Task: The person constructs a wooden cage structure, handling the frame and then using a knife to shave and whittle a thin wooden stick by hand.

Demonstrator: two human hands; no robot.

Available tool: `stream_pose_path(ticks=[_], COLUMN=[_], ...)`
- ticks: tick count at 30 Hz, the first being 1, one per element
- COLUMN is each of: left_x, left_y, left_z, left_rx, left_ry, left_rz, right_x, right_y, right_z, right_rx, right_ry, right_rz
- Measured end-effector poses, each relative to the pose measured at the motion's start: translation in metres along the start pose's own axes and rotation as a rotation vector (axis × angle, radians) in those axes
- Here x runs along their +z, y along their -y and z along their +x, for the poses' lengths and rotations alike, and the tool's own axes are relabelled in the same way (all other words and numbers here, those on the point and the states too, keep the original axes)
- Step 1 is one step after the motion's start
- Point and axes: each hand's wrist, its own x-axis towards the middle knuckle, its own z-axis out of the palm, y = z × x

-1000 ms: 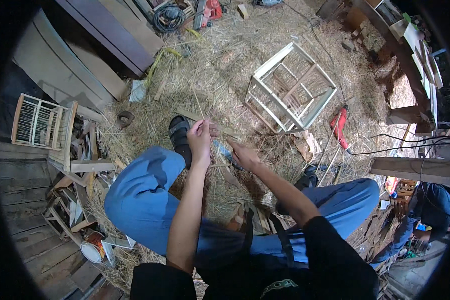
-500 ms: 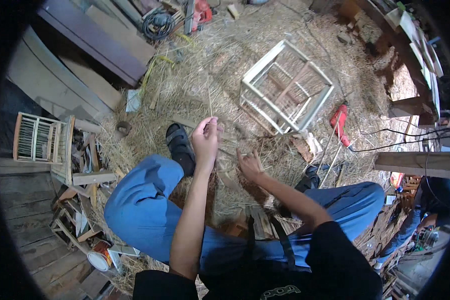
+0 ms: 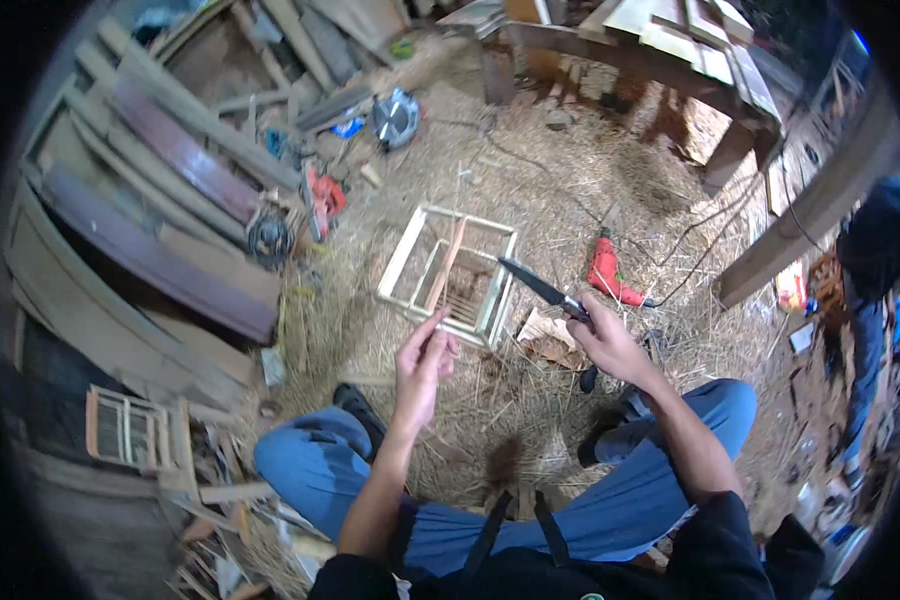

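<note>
My left hand (image 3: 425,365) is closed in a pinch on a thin wooden stick (image 3: 444,300), which is hard to make out against the frame behind it. In my right hand (image 3: 610,340) is a knife (image 3: 535,282) with a dark blade, pointing up and to the left. Just beyond both hands, a small wooden cage frame (image 3: 402,262) with thin bars sits on the straw-covered floor. A reddish slat (image 3: 448,262) crosses its top.
A red power drill (image 3: 610,272) lies right of the cage, its cord trailing away. A circular saw (image 3: 396,118) and another red tool (image 3: 324,200) lie farther off. Boards (image 3: 160,240) lean at left, near a second small cage (image 3: 128,428). Another person (image 3: 875,270) is at far right.
My right hand, seen without a knife before, now holds one and has moved up and right. My left hand keeps its pinch. The view has shifted, showing more of the far floor.
</note>
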Motion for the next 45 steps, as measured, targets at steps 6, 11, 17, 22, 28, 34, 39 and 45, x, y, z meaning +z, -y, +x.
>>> stream_pose_path(ticks=[6,11,17,22,28,34,39,45], left_x=[0.065,0.087,0.097,0.116,0.106,0.09,0.078,0.082], left_y=[-0.043,-0.045,0.001,0.003,0.011,0.003,-0.003,-0.006], left_z=[-0.008,0.016,0.042,0.044,0.046,0.039,0.034,0.039], left_rx=[-0.148,-0.254,-0.301,-0.323,-0.347,-0.398,-0.449,-0.456], left_ry=[0.223,0.324,0.368,0.399,0.43,0.319,0.38,0.374], left_rz=[-0.008,-0.021,-0.192,-0.206,-0.176,-0.192,-0.158,-0.209], right_x=[-0.02,-0.005,-0.031,-0.055,-0.067,-0.037,-0.021,-0.025], right_y=[0.029,0.034,0.002,0.004,-0.011,-0.012,0.001,-0.004], right_z=[-0.028,-0.023,-0.009,-0.016,-0.006,-0.005,-0.019,-0.011], right_rx=[-0.13,-0.364,-0.424,-0.338,-0.255,-0.433,-0.454,-0.384], right_ry=[-0.019,-0.141,-0.215,-0.356,-0.462,-0.315,-0.187,-0.276], right_rz=[-0.153,-0.199,-0.557,-0.728,-0.782,-0.752,-0.715,-0.721])
